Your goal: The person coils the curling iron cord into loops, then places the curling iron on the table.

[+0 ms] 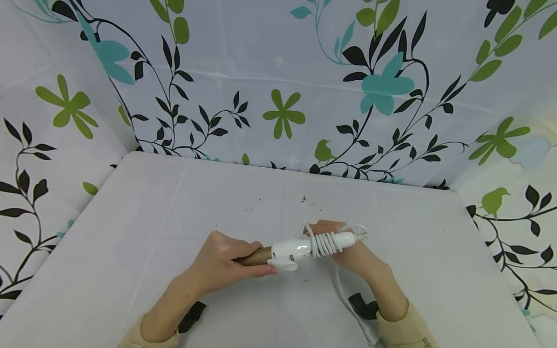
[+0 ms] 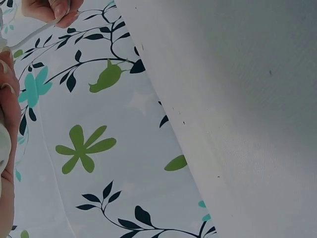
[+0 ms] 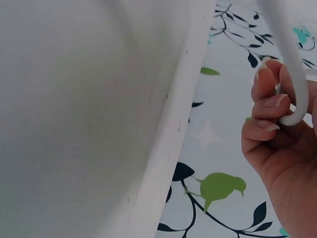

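A white curling iron (image 1: 292, 248) with a brownish-gold barrel (image 1: 257, 257) is held above the table, its handle toward the right. My left hand (image 1: 228, 261) grips it around the barrel, thumb on the upper side. A white cord (image 1: 325, 244) is wound in several loops around the handle. Behind the handle, my right hand (image 1: 348, 253) is partly hidden; in the right wrist view, its curled fingers (image 3: 270, 101) pinch the cord (image 3: 292, 64). The left wrist view shows only part of my left hand (image 2: 7, 104) at the left edge, with the right hand (image 2: 52, 10) holding the cord above.
A white-covered table (image 1: 174, 208) lies beneath, with small brown crumbs (image 1: 303, 199) scattered near its middle. Loose cord (image 1: 348, 304) trails toward the front edge beside my right forearm. Leaf-patterned fabric (image 1: 243, 63) rises at the back and both sides. Dark straps (image 1: 191, 316) show at the wrists.
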A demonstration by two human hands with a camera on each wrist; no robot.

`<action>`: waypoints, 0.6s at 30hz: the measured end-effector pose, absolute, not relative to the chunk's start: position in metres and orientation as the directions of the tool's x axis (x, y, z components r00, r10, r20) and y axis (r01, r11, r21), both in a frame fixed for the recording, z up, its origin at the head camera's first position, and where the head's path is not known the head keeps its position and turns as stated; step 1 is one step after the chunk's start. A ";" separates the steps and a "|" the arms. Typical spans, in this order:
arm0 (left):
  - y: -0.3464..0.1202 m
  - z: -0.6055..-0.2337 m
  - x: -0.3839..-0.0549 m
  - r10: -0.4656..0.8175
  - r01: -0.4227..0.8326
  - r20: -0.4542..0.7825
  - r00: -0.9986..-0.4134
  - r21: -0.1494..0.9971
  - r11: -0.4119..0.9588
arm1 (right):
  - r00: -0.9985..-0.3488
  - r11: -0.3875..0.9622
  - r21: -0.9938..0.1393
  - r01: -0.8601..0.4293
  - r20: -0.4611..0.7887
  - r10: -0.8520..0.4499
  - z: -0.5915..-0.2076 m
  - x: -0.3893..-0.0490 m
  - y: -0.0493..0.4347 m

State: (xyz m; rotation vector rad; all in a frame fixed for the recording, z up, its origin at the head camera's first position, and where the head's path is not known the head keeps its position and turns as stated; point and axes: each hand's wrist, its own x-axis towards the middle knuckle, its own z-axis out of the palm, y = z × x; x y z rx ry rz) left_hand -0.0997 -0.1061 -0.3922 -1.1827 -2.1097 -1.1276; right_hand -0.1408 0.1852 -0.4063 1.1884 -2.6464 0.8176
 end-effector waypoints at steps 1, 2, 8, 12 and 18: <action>-0.106 -0.392 -0.099 0.473 0.856 0.714 -0.517 0.427 0.291 | -0.669 0.533 -0.422 -0.734 0.313 -0.674 -0.407 -0.140 0.184; -0.105 -0.392 -0.099 0.474 0.857 0.714 -0.516 0.423 0.296 | -0.663 0.527 -0.424 -0.736 0.297 -0.687 -0.408 -0.140 0.182; -0.109 -0.390 -0.101 0.435 0.841 0.726 -0.532 0.392 0.373 | -0.793 0.636 -0.495 -0.592 0.214 -0.571 -0.414 -0.138 0.185; -0.110 -0.390 -0.102 0.381 0.811 0.733 -0.563 0.401 0.426 | -0.850 0.674 -0.546 -0.499 0.156 -0.503 -0.414 -0.139 0.186; -0.110 -0.390 -0.103 0.231 0.710 0.727 -0.646 0.462 0.531 | -0.795 0.594 -0.591 -0.546 0.142 -0.589 -0.404 -0.141 0.181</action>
